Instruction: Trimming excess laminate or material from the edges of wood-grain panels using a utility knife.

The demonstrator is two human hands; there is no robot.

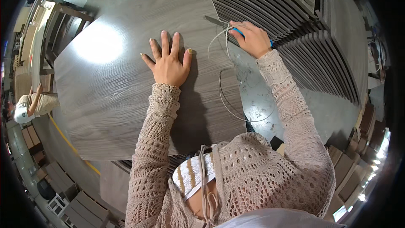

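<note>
Grey woodgrain panel [126, 84] flat; blue-handled blade [219, 22] at edge.

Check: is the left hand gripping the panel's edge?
No, the left hand lies flat, fingers spread, on the panel face, away from its edges.

We see a workshop w/ grey concrete floor [63, 152] (yellow line [67, 141] across it). Stacked grey panels [320, 50] at right; bright lights [373, 166] lower right.

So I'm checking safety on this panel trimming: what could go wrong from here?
The left hand lies flat on the grey wood-grain panel, not far from the blade tool in the right hand; a slip along the edge could reach it. The loose thin strip curling beside the panel might snag the tool.
</note>
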